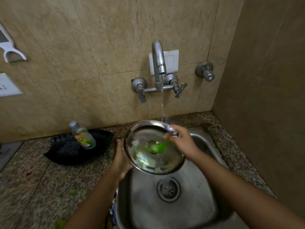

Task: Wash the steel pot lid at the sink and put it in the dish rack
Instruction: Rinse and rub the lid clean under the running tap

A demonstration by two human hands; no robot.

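I hold the round steel pot lid [153, 164] tilted over the steel sink [194, 204], its shiny face towards me. My left hand [121, 161] grips its left rim from behind. My right hand [180, 140] is at the upper right rim and presses a green scrub pad [156, 147] against the middle of the lid; the pad is blurred. A thin stream of water from the tap [158, 63] lands on the lid's top edge beside my right hand.
A dish soap bottle [83, 136] lies in a black tray [77, 157] on the granite counter, left of the sink. The sink drain [168, 189] is below the lid. A beige side wall [264, 96] closes the right. A white peeler [12, 52] hangs at the far left.
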